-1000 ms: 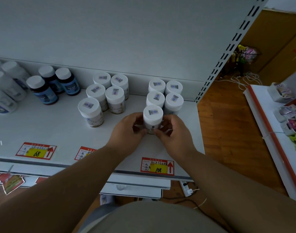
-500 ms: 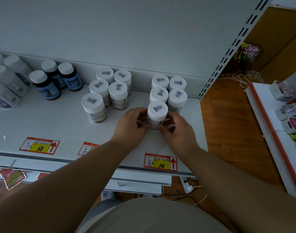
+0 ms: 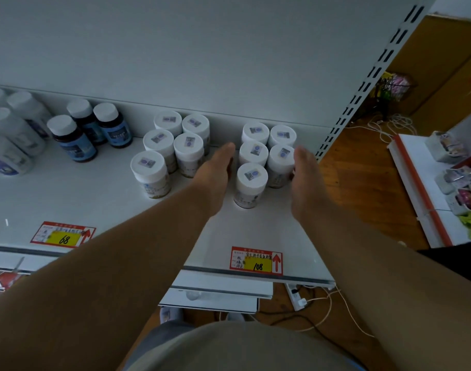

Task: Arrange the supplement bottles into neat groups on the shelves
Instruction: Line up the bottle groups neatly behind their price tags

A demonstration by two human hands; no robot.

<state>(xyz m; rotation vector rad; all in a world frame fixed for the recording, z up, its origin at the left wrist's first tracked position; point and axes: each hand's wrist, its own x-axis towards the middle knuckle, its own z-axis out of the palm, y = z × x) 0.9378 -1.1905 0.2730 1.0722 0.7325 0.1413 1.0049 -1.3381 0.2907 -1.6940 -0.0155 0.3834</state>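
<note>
Several white-capped bottles stand in a tight group at the right end of the white shelf (image 3: 100,199); the front bottle (image 3: 250,183) stands alone in its row. My left hand (image 3: 215,172) lies flat along the group's left side, fingers straight. My right hand (image 3: 304,178) lies flat along the right side, touching the right-hand bottle (image 3: 281,163). Neither hand holds anything. A second group of white-capped bottles (image 3: 173,145) stands just to the left.
Three dark bottles with blue labels (image 3: 91,129) and several white bottles (image 3: 12,132) fill the shelf's left part. Price tags marked 68 (image 3: 63,235) and 108 (image 3: 257,261) sit on the front edge. The slotted upright (image 3: 362,81) bounds the right; cables (image 3: 317,303) lie on the wood floor.
Both hands have let go of the front bottle and opened flat, sliding back along either side of the group. The front bottle now stands against the row behind it.
</note>
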